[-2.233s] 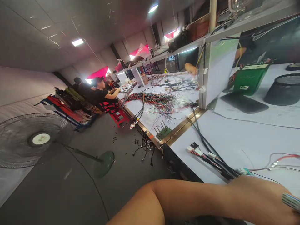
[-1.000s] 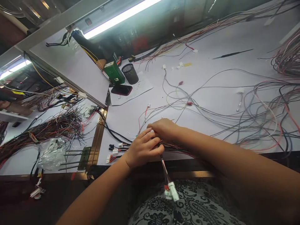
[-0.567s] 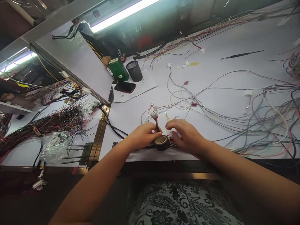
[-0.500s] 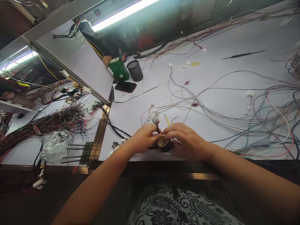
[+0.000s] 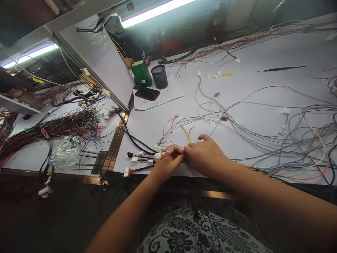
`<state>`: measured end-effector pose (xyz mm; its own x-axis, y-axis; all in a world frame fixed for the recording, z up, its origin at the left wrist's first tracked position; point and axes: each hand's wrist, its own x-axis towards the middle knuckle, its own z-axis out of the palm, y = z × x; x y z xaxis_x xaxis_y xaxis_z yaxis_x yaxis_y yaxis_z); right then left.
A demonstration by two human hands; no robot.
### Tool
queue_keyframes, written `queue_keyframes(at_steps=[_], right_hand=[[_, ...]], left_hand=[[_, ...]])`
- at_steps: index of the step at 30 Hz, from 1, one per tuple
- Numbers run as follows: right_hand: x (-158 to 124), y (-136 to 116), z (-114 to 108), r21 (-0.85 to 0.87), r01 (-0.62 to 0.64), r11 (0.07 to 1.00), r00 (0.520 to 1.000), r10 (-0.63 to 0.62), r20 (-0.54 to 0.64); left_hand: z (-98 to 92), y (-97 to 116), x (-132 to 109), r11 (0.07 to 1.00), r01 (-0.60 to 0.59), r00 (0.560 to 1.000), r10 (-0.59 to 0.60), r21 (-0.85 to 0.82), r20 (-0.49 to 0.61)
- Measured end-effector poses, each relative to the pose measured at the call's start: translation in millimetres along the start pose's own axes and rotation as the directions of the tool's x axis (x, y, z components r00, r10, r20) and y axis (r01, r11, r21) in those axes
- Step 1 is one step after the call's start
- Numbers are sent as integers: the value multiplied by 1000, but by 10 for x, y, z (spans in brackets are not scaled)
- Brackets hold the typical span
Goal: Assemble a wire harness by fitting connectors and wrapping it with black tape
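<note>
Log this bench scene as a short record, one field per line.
Left hand: holds thin wires with a white connector at their end
Right hand: fingertips meet the left hand's; anything held is hidden
Left of hands: other plugs on black cables
Behind: phone on a paper sheet, near a mesh cup and green box
Right: loose wires; slim black tool farther back

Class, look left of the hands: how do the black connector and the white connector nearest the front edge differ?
The white connector looks larger than the black connector. The white connector has red wires among its leads; the black connector appears to have only a dark cable. Both lie on the white table.
</note>
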<state>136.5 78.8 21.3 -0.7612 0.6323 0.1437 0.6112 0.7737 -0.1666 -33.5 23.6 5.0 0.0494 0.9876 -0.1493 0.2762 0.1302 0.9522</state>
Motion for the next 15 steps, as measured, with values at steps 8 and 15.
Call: queue_keyframes(at_steps=[8,15], right_hand=[[-209,-399,-174,98,367,925,921,-347,-175],[-428,317,-152,-38,66,997,983,-72,-166]], left_hand=[[-12,63,91,993,5,999,1,118,-54],[27,34,93,972,16,998,0,233,-69]])
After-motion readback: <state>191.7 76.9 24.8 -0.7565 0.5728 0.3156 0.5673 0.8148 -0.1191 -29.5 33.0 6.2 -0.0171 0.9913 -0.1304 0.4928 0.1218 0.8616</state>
